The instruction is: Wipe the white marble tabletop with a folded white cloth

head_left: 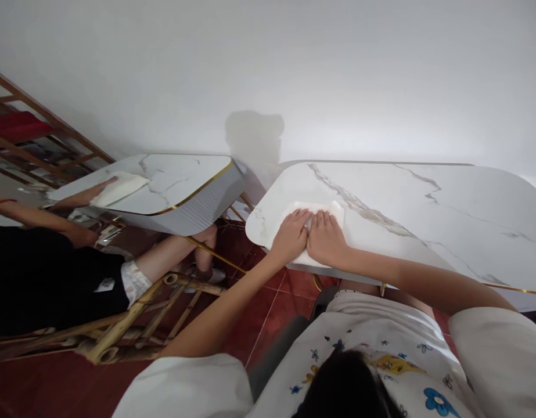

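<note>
Both my hands rest side by side on a white sheet, cloth or paper (338,213), which lies flat near the left end of a white marble-patterned table (424,203). My left hand (290,237) is palm down with its fingers stretched out over the sheet. Beside it, close to touching at the thumbs, my right hand (325,238) also lies flat, fingers extended forward. The sheet's middle is hidden under my palms, while its far and right edges show.
To the left, a seated person in a black top (54,278) has a hand on another white sheet (123,188) upon a second marble-patterned table (176,180). A bamboo chair (163,313) is beneath that person. A white wall (359,75) rises behind both tables.
</note>
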Available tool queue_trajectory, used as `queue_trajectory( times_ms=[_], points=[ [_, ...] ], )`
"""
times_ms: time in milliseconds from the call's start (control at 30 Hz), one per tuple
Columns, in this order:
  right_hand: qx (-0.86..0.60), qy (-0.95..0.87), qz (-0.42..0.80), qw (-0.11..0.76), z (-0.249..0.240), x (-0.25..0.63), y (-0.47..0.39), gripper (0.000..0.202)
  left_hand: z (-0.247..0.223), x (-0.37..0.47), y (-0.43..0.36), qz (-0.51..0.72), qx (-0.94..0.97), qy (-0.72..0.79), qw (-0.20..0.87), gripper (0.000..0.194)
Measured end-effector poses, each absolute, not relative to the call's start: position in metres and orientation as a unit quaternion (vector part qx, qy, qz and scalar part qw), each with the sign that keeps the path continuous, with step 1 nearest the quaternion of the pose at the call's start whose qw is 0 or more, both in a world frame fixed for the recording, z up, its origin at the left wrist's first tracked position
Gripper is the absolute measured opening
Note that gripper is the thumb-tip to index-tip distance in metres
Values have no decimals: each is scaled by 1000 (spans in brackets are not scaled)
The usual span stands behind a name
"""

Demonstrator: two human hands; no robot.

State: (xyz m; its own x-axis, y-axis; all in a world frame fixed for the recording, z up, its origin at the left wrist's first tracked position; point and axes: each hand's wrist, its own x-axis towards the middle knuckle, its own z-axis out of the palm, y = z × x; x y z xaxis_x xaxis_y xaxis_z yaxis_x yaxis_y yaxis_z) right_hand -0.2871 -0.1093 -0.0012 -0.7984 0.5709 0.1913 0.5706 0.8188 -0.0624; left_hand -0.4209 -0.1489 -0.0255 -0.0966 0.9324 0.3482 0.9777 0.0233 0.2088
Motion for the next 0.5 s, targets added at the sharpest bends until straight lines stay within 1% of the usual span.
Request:
queue_trajectory(
  times_ms=[133,233,400,500],
  points=[
    [-308,-945,-10,110,-7,-261,-99,56,-27,-392,-140,-206,-680,-701,59,49],
    [-317,-941,-4,118,-13,-258,-76,57,-26,-387,-120,-224,-679,-697,57,47],
    [-321,-940,10,112,-16,-280,-6,60,-20,-404,-57,-266,-684,-678,38,40],
    [-337,-936,24,99,-14,-294,39,61,-18,-416,-13,-284,-678,-678,25,40]
  ],
)
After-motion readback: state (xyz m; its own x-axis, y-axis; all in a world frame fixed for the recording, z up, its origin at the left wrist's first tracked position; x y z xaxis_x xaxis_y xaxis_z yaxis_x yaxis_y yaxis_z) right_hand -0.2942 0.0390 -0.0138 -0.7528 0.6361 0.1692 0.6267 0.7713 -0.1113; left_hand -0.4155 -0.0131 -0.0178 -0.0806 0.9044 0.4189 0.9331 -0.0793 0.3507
